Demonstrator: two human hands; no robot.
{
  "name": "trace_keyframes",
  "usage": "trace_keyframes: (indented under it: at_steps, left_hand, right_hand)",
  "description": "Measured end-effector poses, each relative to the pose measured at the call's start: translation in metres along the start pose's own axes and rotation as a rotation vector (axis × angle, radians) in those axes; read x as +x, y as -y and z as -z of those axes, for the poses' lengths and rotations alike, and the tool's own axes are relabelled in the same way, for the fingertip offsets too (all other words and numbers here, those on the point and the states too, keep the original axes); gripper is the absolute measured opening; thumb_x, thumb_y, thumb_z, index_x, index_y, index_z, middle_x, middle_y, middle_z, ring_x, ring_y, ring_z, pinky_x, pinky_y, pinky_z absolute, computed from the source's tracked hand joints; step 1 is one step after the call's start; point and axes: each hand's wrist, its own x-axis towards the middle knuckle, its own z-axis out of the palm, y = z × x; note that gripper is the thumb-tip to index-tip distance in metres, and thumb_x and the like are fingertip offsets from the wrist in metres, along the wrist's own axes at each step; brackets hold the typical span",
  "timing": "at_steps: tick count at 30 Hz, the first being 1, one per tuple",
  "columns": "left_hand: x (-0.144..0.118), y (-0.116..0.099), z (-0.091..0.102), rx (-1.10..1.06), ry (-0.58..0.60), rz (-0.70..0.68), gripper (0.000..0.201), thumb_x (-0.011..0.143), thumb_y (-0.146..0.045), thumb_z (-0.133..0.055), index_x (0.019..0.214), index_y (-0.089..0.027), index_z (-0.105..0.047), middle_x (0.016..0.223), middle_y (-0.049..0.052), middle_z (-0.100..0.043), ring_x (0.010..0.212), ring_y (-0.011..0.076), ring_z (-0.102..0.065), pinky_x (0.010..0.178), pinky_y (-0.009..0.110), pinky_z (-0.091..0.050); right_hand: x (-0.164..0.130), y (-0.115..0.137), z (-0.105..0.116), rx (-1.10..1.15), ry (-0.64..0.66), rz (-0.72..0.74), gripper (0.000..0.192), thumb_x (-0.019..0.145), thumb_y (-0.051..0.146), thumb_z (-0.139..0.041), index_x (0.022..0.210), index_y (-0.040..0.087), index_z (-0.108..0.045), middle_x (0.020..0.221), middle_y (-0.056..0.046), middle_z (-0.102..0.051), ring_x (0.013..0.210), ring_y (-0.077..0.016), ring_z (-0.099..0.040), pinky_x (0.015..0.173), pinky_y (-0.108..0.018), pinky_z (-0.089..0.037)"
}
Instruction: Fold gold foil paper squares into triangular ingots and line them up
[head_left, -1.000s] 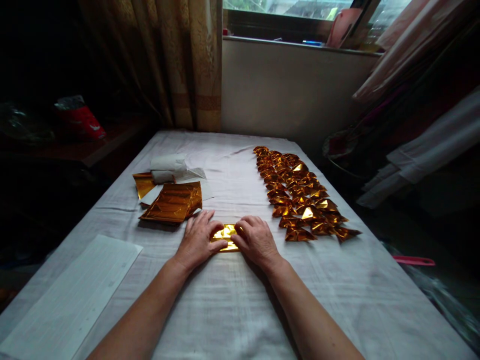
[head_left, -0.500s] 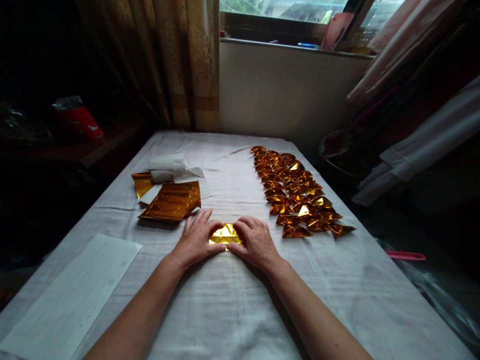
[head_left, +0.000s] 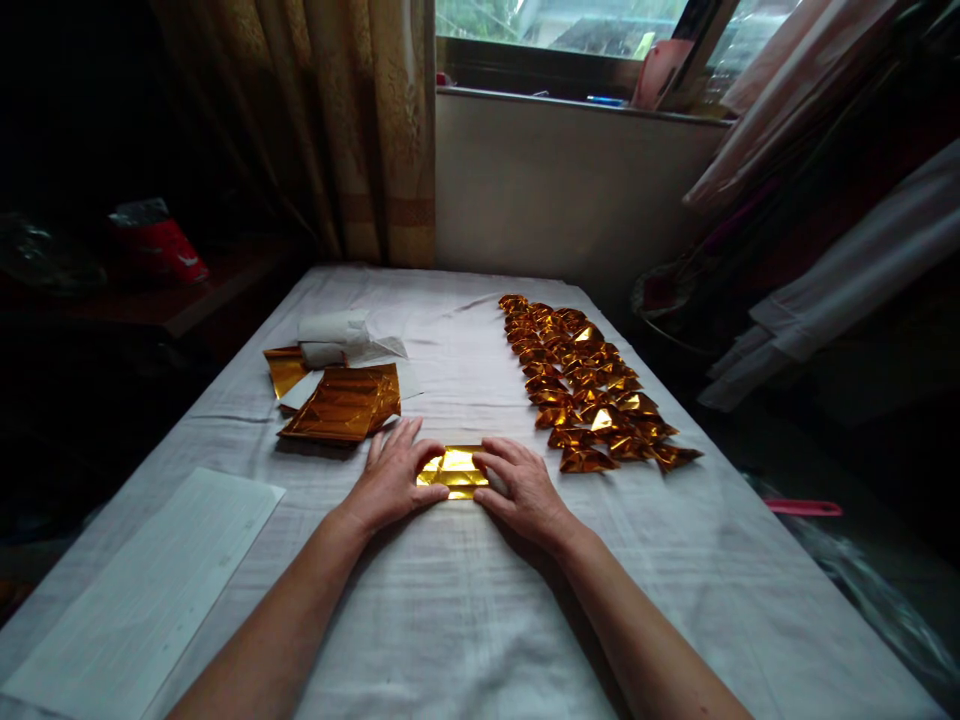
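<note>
A small sheet of gold foil paper [head_left: 459, 467], creased lengthwise, lies flat on the white cloth between my hands. My left hand [head_left: 395, 470] holds its left end, thumb on the near edge and index finger along the far edge. At the right end, my right hand [head_left: 523, 485] grips the paper, thumb at the near edge and fingers at the far one. Just beyond my left hand rests a stack of gold foil sheets [head_left: 349, 403]. To the right stand several rows of folded gold paper ingots [head_left: 581, 378].
A white paper strip [head_left: 150, 590] lies at the left of the cloth-covered table [head_left: 465, 620]. White paper rolls [head_left: 330, 330] sit behind the foil stack. Clothes [head_left: 862, 270] hang at the right, near a pink handle [head_left: 802, 508]. A curtain [head_left: 382, 130] hangs at the back.
My right hand has shifted slightly right along the gold paper, showing more of its middle. My left hand stays almost still. The view has tilted and turned slightly.
</note>
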Motion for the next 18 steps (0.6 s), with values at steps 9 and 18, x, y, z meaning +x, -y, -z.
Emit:
trace_keyframes:
  at_steps: [9, 18]
  left_hand:
    - [0.001, -0.001, 0.001, 0.003, 0.02, 0.028, 0.047, 0.073, -0.047, -0.074, 0.115, -0.029, -0.065, 0.157, 0.012, -0.034, 0.147, 0.0358, -0.024, 0.114, 0.06, -0.019]
    - [0.0, -0.002, 0.001, 0.005, -0.006, 0.011, 0.046, 0.074, -0.047, -0.07, 0.115, -0.029, -0.064, 0.155, 0.012, -0.037, 0.146, 0.0348, -0.027, 0.115, 0.06, -0.018]
  right_hand:
    - [-0.012, 0.004, -0.004, -0.055, -0.073, 0.007, 0.052, 0.088, 0.018, -0.05, 0.14, 0.02, -0.052, 0.155, -0.012, -0.039, 0.143, -0.0256, -0.034, 0.116, -0.048, -0.03]
    - [-0.022, 0.042, -0.007, -0.191, 0.259, 0.043, 0.069, 0.096, 0.055, -0.044, 0.153, 0.019, -0.031, 0.16, -0.011, -0.027, 0.149, -0.0273, -0.021, 0.121, -0.054, -0.011]
